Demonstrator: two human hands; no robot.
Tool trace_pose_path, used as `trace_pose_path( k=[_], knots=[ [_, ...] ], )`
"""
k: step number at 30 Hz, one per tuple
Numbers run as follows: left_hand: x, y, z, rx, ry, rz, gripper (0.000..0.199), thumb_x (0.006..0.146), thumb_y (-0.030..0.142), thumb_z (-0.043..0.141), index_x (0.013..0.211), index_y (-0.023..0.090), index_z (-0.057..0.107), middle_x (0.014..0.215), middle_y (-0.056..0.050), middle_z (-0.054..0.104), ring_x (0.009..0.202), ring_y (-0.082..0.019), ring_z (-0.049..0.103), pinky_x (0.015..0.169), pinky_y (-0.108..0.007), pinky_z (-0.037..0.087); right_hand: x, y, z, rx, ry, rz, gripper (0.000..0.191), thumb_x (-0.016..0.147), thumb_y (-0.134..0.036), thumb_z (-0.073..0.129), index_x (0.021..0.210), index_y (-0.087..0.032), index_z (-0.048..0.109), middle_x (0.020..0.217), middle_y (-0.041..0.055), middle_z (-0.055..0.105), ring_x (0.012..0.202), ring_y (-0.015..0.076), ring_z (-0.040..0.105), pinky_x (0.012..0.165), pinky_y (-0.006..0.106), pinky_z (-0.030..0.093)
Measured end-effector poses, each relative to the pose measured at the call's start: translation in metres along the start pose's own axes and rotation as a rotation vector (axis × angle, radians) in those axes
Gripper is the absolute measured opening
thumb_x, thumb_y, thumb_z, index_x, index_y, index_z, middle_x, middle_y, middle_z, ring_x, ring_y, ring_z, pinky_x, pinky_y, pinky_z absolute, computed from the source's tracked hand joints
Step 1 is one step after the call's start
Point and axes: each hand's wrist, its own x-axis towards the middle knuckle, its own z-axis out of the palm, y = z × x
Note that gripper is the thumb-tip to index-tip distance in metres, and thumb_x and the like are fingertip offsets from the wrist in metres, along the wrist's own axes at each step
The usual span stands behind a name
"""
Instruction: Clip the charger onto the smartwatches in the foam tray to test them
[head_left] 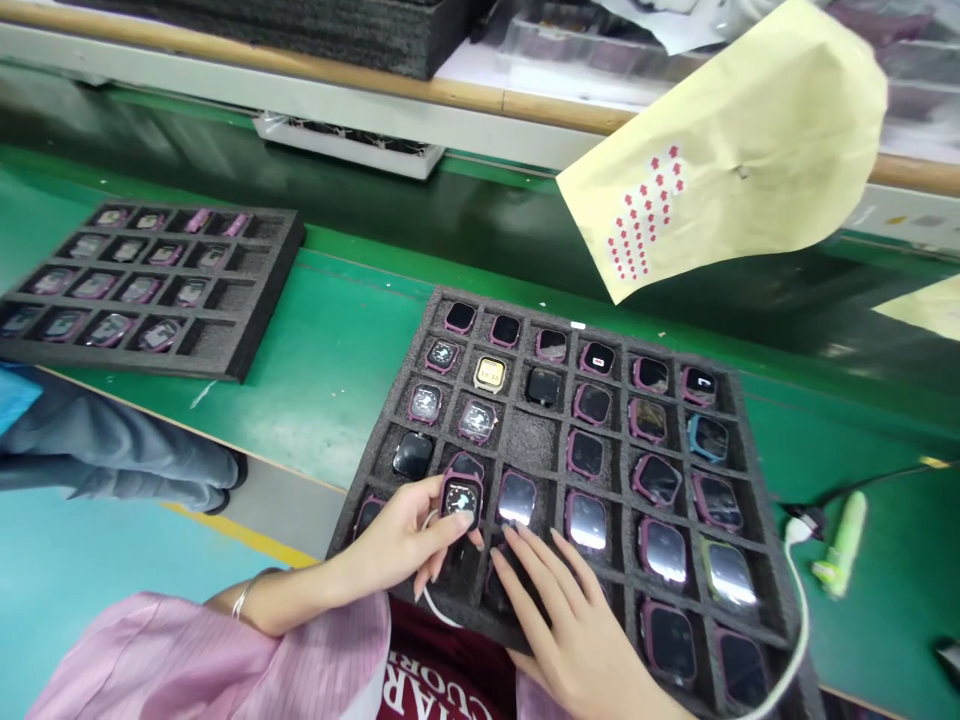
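Presently held watch (462, 498): in the head view, we pinch it in our left hand (405, 538), screen lit, over the foam tray (531, 440); apparently a screen-viewing step.
Right hand (559, 625): fingers spread over near compartments, gripping nothing visible.
Clearance: we judge any move needs lift above compartment walls.
Bench (330, 345): open green surface separates both trays; white cable (805, 612) skirts our right.

On the table (337, 330), right before the person, lies the near tray (529, 440), watches (589, 453) sitting in its compartments. Off to its left is the far tray (270, 310) (that one holds watches too). A shelf (300, 85) runs behind both, paper (735, 160) hanging before it. Right of the near tray, a tube (844, 545) lies near a cable (804, 620).
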Motion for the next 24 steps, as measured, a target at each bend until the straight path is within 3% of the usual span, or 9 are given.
trace_pose_path(
  k=[3, 5, 9, 11, 15, 17, 20, 24],
  knots=[
    [0.0, 0.002, 0.0, 0.019, 0.009, 0.004, 0.034, 0.087, 0.047, 0.056, 0.092, 0.013, 0.052, 0.047, 0.006, 0.051, 0.031, -0.006, 0.042, 0.03, -0.013, 0.035, 0.005, 0.007, -0.003, -0.029, 0.015, -0.076, 0.033, 0.095, -0.026, 0.047, 0.117, -0.007, 0.063, 0.12, 0.0197, 0.064, 0.112, 0.0352, 0.058, 0.092, 0.058, 0.046],
    [0.003, 0.005, 0.0, 0.033, 0.019, 0.017, 0.034, 0.087, 0.046, 0.055, 0.094, 0.013, 0.052, 0.06, 0.001, 0.06, 0.032, -0.004, 0.041, 0.03, -0.014, 0.033, 0.008, 0.016, -0.006, -0.032, 0.02, -0.089, 0.033, 0.095, -0.029, 0.048, 0.115, -0.008, 0.064, 0.119, 0.0182, 0.065, 0.112, 0.0346, 0.059, 0.094, 0.058, 0.045],
    [0.009, 0.01, 0.002, 0.06, 0.017, 0.043, 0.033, 0.087, 0.044, 0.055, 0.097, 0.012, 0.053, 0.085, -0.007, 0.067, 0.034, -0.001, 0.038, 0.03, -0.015, 0.028, 0.014, 0.037, -0.011, 0.081, 0.027, -0.049, 0.053, 0.089, -0.052, 0.056, 0.116, -0.007, 0.063, 0.114, 0.021, 0.066, 0.107, 0.037, 0.06, 0.091, 0.061, 0.045],
    [0.011, 0.01, 0.004, 0.085, 0.022, 0.077, 0.033, 0.087, 0.043, 0.057, 0.098, 0.011, 0.056, 0.082, -0.006, 0.066, 0.04, -0.003, 0.041, 0.036, -0.016, 0.031, 0.02, 0.046, -0.014, 0.203, 0.071, -0.007, 0.061, 0.085, -0.058, 0.058, 0.119, -0.008, 0.059, 0.112, 0.0213, 0.065, 0.105, 0.0349, 0.06, 0.091, 0.058, 0.047],
    [0.012, 0.005, 0.004, 0.109, 0.013, 0.129, 0.029, 0.087, 0.038, 0.059, 0.099, 0.012, 0.06, 0.083, -0.005, 0.065, 0.057, -0.009, 0.051, 0.049, -0.018, 0.037, 0.044, 0.053, -0.018, 0.371, 0.158, 0.139, 0.058, 0.086, -0.043, 0.064, 0.133, -0.014, 0.046, 0.121, 0.0187, 0.058, 0.109, 0.0305, 0.057, 0.089, 0.047, 0.051],
    [0.012, 0.003, 0.003, 0.115, 0.021, 0.13, 0.028, 0.086, 0.037, 0.06, 0.097, 0.012, 0.06, 0.08, -0.002, 0.062, 0.053, -0.007, 0.046, 0.047, -0.018, 0.034, 0.059, 0.052, -0.016, 0.416, 0.139, 0.145, 0.057, 0.085, -0.04, 0.065, 0.133, -0.015, 0.047, 0.121, 0.0175, 0.057, 0.108, 0.03, 0.057, 0.086, 0.045, 0.053],
    [0.011, 0.002, 0.002, 0.118, 0.046, 0.112, 0.03, 0.086, 0.039, 0.059, 0.099, 0.012, 0.058, 0.064, 0.005, 0.049, 0.042, -0.004, 0.036, 0.04, -0.017, 0.027, 0.075, 0.049, -0.011, 0.437, 0.11, 0.124, 0.041, 0.088, -0.033, 0.061, 0.124, -0.014, 0.054, 0.11, 0.0149, 0.061, 0.098, 0.0273, 0.06, 0.081, 0.043, 0.054],
    [0.011, 0.002, 0.002, 0.109, 0.019, 0.091, 0.035, 0.088, 0.042, 0.056, 0.106, 0.012, 0.054, 0.057, 0.008, 0.041, 0.034, -0.002, 0.031, 0.033, -0.016, 0.022, 0.08, 0.049, -0.005, 0.478, 0.111, 0.134, 0.036, 0.088, -0.031, 0.062, 0.119, -0.014, 0.055, 0.107, 0.014, 0.061, 0.096, 0.0266, 0.059, 0.08, 0.043, 0.054]
  ],
)
